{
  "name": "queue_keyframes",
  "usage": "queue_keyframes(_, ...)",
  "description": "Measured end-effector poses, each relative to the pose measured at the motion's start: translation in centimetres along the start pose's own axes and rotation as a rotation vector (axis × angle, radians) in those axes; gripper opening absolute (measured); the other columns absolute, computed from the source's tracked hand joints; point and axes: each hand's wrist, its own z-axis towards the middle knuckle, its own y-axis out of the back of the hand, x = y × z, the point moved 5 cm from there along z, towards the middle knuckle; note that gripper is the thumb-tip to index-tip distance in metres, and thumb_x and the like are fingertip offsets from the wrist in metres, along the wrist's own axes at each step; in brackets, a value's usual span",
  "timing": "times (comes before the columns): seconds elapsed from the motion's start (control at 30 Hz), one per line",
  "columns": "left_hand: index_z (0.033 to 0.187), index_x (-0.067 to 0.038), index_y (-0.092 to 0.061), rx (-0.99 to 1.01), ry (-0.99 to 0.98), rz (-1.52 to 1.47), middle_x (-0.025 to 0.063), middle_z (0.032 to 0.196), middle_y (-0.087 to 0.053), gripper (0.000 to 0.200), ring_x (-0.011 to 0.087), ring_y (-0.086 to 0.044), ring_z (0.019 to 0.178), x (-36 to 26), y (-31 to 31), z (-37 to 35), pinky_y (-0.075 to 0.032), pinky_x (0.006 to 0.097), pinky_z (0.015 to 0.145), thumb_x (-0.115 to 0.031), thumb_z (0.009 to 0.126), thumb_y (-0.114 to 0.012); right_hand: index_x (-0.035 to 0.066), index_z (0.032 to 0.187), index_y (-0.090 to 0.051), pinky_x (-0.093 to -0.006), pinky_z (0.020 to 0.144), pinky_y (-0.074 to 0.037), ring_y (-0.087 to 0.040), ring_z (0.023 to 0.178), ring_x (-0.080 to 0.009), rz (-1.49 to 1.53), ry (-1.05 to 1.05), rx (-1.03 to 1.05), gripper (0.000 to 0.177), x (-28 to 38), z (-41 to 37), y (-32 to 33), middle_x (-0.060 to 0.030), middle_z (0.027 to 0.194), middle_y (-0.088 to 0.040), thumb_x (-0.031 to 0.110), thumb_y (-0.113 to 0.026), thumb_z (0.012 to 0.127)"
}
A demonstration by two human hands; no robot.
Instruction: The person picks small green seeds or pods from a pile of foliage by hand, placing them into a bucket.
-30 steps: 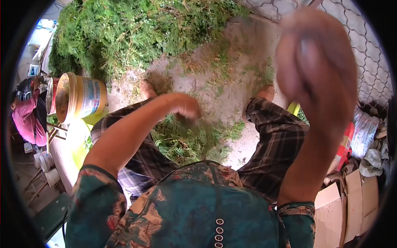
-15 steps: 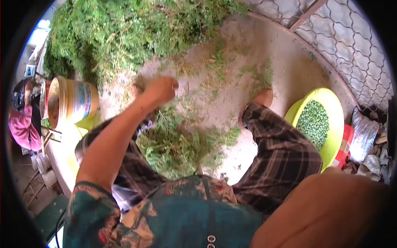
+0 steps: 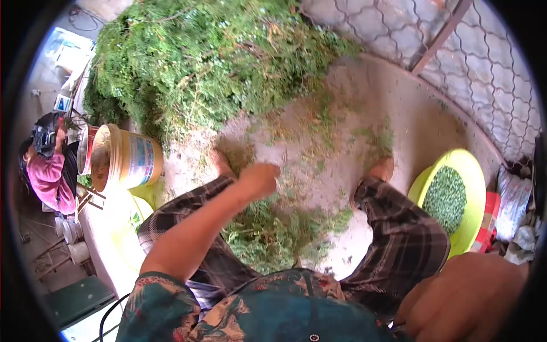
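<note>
Lowered since the earlier frame, our right hand (image 3: 464, 299) is near our right knee (image 3: 427, 233), its grip unclear. We find our left hand (image 3: 259, 179) curled above loose green sprigs (image 3: 268, 242); whether it holds anything, we cannot tell. Rightward, small green pieces (image 3: 444, 199) lie in a yellow basin (image 3: 476, 199); ahead, a leafy heap (image 3: 199, 62).
</note>
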Motion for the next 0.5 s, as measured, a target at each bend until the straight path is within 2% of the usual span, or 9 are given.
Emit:
queue_keyframes(0.03, 0.101, -0.007, -0.062, -0.008, -0.074, 0.055, 0.016, 0.098, -0.064, 0.033, 0.0342, -0.061, 0.094, 0.0, -0.9, 0.2, -0.05, 0.0431, 0.076, -0.004, 0.071, -0.049, 0.004, 0.108, -0.05, -0.0372, 0.056, -0.047, -0.061, 0.069, -0.0251, -0.02, 0.013, 0.023, 0.024, 0.1, 0.2, -0.1, -0.0142, 0.076, -0.059, 0.011, -0.049, 0.085)
queue_keyframes(0.13, 0.099, -0.006, -0.063, 0.06, -0.099, 0.086, 0.0163, 0.098, -0.063, 0.03, 0.0336, -0.061, 0.095, -1.3, -3.7, 0.9, -0.051, 0.0435, 0.075, -0.004, 0.071, -0.051, 0.004, 0.111, -0.049, -0.0384, 0.058, -0.048, -0.062, 0.071, -0.0263, -0.058, 0.006, 0.072, 0.026, 0.4, -0.2, -1.0, -0.015, 0.078, -0.06, 0.01, -0.048, 0.085)
queue_keyframes(0.2, 0.109, -0.012, -0.06, 0.32, -0.093, 0.242, 0.0167, 0.105, -0.061, 0.038, 0.0336, -0.06, 0.098, -0.7, -6.6, 2.5, -0.048, 0.042, 0.081, -0.004, 0.075, -0.047, 0.005, 0.108, -0.047, -0.0451, 0.06, -0.048, -0.061, 0.077, -0.0323, -0.207, -0.068, 0.088, 0.026, -4.5, 0.6, -4.5, -0.0185, 0.086, -0.059, 0.009, -0.047, 0.083)
queue_keyframes(0.23, 0.109, -0.012, -0.06, 0.316, -0.098, 0.248, 0.0167, 0.105, -0.061, 0.038, 0.0336, -0.06, 0.098, -0.7, -6.4, 3.3, -0.048, 0.042, 0.081, -0.004, 0.075, -0.047, 0.005, 0.108, -0.047, -0.0451, 0.06, -0.048, -0.061, 0.077, -0.0323, -0.211, -0.069, 0.08, 0.026, -4.9, 1.1, -4.9, -0.0185, 0.086, -0.059, 0.009, -0.047, 0.083)
queue_keyframes(0.3, 0.111, -0.011, -0.059, 0.129, -0.107, 0.153, 0.0182, 0.103, -0.061, 0.037, 0.0347, -0.059, 0.097, -0.8, -5.2, 5.4, -0.047, 0.0427, 0.08, -0.006, 0.076, -0.048, 0.005, 0.102, -0.051, -0.042, 0.057, -0.049, -0.059, 0.072, -0.0342, -0.315, -0.272, 0.286, 0.021, -6.6, 1.3, -6.1, -0.0131, 0.081, -0.059, 0.012, -0.056, 0.082)
queue_keyframes(0.33, 0.111, -0.011, -0.059, 0.135, -0.111, 0.153, 0.0182, 0.103, -0.061, 0.037, 0.0347, -0.059, 0.097, -0.4, -5.2, 6.6, -0.047, 0.0427, 0.08, -0.006, 0.076, -0.048, 0.005, 0.102, -0.051, -0.042, 0.057, -0.049, -0.059, 0.072, -0.0342, -0.31, -0.277, 0.284, 0.021, -7.2, 1.3, -6.2, -0.0131, 0.081, -0.059, 0.012, -0.056, 0.082)
queue_keyframes(0.4, 0.111, -0.009, -0.057, -0.073, -0.078, -0.047, 0.0204, 0.101, -0.061, 0.034, 0.0361, -0.059, 0.096, 0.7, -3.6, 9.5, -0.047, 0.0442, 0.08, -0.009, 0.078, -0.049, 0.005, 0.091, -0.047, -0.0439, 0.057, -0.048, -0.062, 0.074, -0.0297, -0.274, -0.161, 0.09, 0.01, -7.6, 1.5, -5.8, -0.0137, 0.077, -0.056, 0.01, -0.049, 0.082)
queue_keyframes(0.43, 0.111, -0.009, -0.057, -0.066, -0.082, -0.041, 0.0204, 0.101, -0.061, 0.034, 0.0361, -0.059, 0.096, 0.8, -3.3, 10.9, -0.047, 0.0442, 0.08, -0.009, 0.078, -0.049, 0.005, 0.091, -0.047, -0.0439, 0.057, -0.048, -0.062, 0.074, -0.0297, -0.269, -0.164, 0.082, 0.01, -8.0, 1.3, -5.9, -0.0137, 0.077, -0.056, 0.01, -0.049, 0.082)
queue_keyframes(0.5, 0.113, -0.006, -0.057, -0.263, 0.015, -0.199, 0.0213, 0.104, -0.06, 0.037, 0.035, -0.058, 0.099, 1.3, -2.1, 13.5, -0.048, 0.043, 0.081, -0.006, 0.077, -0.049, 0.007, 0.103, -0.053, -0.0372, 0.048, -0.047, -0.059, 0.057, -0.0276, -0.451, -0.146, 0.074, 0.025, -8.5, 1.2, -5.7, -0.0137, 0.068, -0.057, 0.013, -0.059, 0.079)
